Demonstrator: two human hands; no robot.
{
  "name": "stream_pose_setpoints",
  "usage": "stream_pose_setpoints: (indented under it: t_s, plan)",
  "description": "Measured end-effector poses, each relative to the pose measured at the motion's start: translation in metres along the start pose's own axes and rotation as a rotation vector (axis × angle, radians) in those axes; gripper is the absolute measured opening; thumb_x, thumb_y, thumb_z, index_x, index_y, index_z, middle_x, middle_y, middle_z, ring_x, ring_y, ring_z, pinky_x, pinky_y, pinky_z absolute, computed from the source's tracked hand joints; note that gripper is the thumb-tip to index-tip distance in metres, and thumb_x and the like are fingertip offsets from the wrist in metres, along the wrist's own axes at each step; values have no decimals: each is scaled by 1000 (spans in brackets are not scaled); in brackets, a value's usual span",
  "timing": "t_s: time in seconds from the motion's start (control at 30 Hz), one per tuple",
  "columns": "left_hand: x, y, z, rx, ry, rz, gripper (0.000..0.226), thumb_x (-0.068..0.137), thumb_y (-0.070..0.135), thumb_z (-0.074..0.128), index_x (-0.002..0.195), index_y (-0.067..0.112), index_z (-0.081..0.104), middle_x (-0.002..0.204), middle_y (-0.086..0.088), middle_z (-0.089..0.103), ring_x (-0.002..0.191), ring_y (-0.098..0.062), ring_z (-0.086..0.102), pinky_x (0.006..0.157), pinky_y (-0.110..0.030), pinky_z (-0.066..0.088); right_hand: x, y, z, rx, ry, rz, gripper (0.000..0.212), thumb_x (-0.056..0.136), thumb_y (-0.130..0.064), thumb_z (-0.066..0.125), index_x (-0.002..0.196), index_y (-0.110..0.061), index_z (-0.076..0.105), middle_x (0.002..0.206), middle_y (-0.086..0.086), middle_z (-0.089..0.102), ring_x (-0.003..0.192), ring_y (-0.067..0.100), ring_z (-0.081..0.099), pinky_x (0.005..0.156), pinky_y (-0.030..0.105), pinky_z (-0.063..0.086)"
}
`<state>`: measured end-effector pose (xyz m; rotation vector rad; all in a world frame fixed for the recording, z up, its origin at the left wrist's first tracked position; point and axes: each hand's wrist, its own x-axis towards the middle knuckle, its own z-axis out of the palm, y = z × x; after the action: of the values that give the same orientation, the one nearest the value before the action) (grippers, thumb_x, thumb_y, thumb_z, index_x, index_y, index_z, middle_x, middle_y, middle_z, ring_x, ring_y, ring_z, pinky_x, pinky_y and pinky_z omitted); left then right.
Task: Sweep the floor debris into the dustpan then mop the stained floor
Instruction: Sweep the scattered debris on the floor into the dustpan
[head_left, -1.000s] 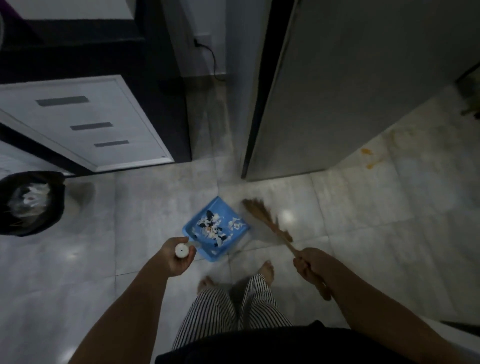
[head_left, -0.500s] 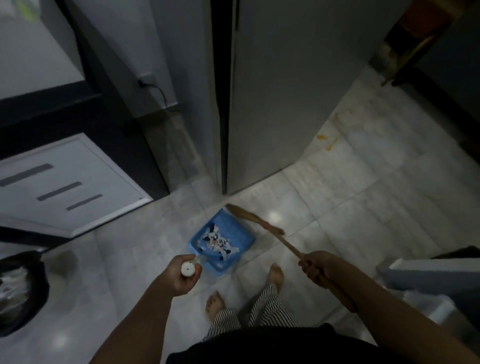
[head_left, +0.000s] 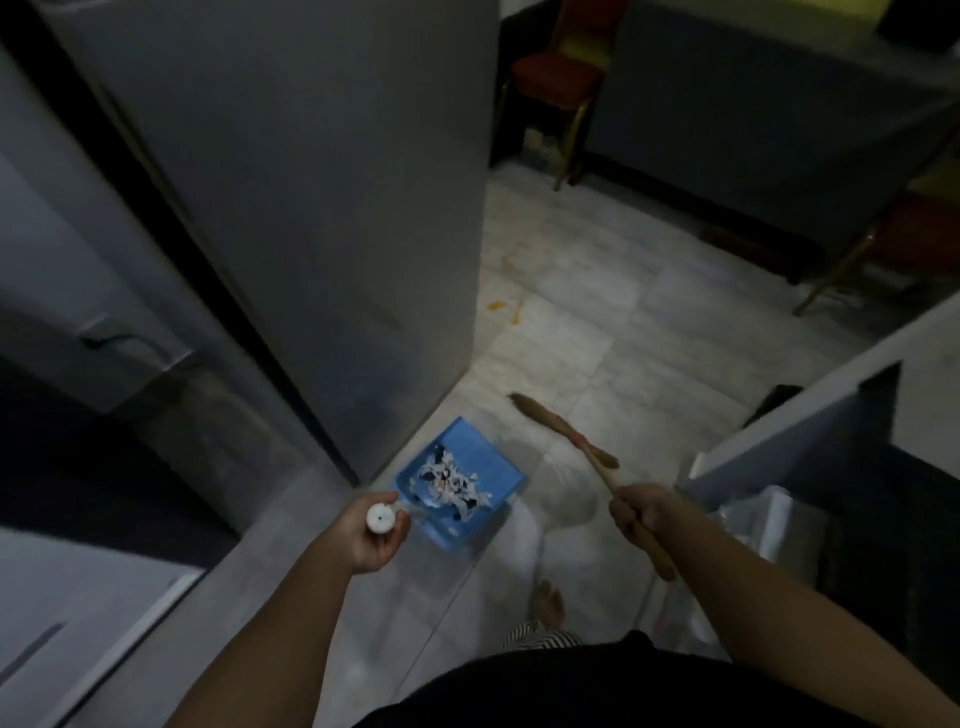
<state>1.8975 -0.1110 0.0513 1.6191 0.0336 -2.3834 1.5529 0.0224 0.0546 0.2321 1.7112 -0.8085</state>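
Note:
A blue dustpan (head_left: 485, 462) sits on the pale tiled floor with a heap of white and dark scraps (head_left: 449, 483) inside it. My left hand (head_left: 371, 532) is closed around the white top end of the dustpan's upright handle (head_left: 382, 517). My right hand (head_left: 636, 512) grips the wooden handle of a straw broom (head_left: 550, 421), whose bristle end points up and left, to the right of the dustpan and apart from it. Orange stains (head_left: 501, 306) mark the floor farther ahead, beside the tall grey cabinet.
A tall grey cabinet (head_left: 311, 208) stands straight ahead on the left. Red chairs with gold legs (head_left: 561, 83) stand at the back by a dark table. A white counter edge (head_left: 810, 421) juts in at the right. My bare foot (head_left: 550, 603) is on the tiles.
The view has swung to the right, so the bin has left the frame and the chairs appear. The broom has moved away from the dustpan to the right. Both hands keep their holds.

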Motion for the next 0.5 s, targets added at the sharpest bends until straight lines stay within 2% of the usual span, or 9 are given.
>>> stream_pose_setpoints:
  t_s: [0.03, 0.1, 0.17, 0.33, 0.5]
  plan:
    - [5, 4, 19, 20, -8, 4, 31, 98, 25, 48, 86, -3, 51, 44, -14, 53, 30, -18, 55, 32, -23, 49, 1, -8, -7, 28, -2, -21, 27, 100, -6, 40, 73, -10, 42, 62, 3, 45, 33, 7, 44, 29, 10, 35]
    - [15, 10, 59, 54, -26, 8, 32, 99, 25, 46, 84, -2, 49, 42, -12, 52, 29, -17, 54, 30, -22, 47, 5, -26, -22, 86, -28, -2, 30, 102, -9, 37, 73, -9, 40, 43, 3, 45, 22, 8, 39, 26, 10, 31]
    - [21, 16, 100, 80, -44, 16, 32, 99, 26, 45, 81, -1, 47, 40, -10, 50, 28, -16, 53, 30, -21, 46, 10, -44, -38, 175, -55, 49, 33, 105, -17, 37, 73, -9, 37, 31, 3, 37, 17, 11, 31, 25, 9, 25]
    - [27, 27, 195, 164, -76, 73, 27, 98, 23, 50, 81, 2, 52, 41, -8, 52, 29, -13, 54, 33, -20, 49, 14, -83, -77, 323, -97, 41, 32, 104, -19, 42, 73, -11, 36, 31, 2, 33, 16, 10, 27, 23, 8, 22]
    - [35, 35, 262, 254, -122, 89, 25, 97, 24, 54, 82, 4, 53, 42, -6, 54, 31, -11, 55, 36, -19, 51, 25, -114, -104, 454, -91, 23, 33, 106, -16, 36, 73, -11, 32, 30, 2, 30, 15, 10, 25, 22, 8, 18]
